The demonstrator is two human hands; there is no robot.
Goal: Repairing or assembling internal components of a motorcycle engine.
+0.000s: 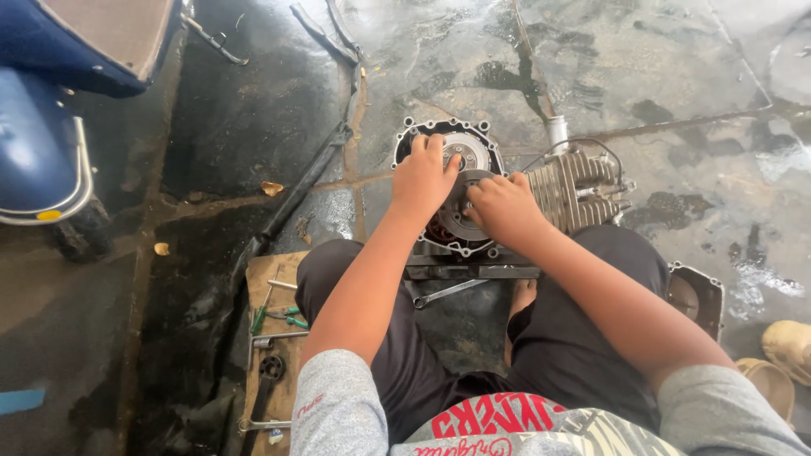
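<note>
Engine (pixel 473 194) sits on the wet floor (pixel 676 76) at the person's 12 o'clock, open side up, finned cylinder (pixel 574 190) at 3 o'clock. Left hand (pixel 422 177) lies spread over the round clutch plate (pixel 463 152), fingers curled loosely on its rim; right hand (pixel 503 207) pinches something small at the hub, what exactly I cannot tell. Best judgement: left steadies, right turns square. Spanner (pixel 448 292) waits at 6 o'clock.

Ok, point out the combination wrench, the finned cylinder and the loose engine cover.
combination wrench (pixel 446 292), head view, middle of its shaft.
finned cylinder (pixel 568 187), head view, its ribbed side.
loose engine cover (pixel 698 295), head view, its rim.
</note>
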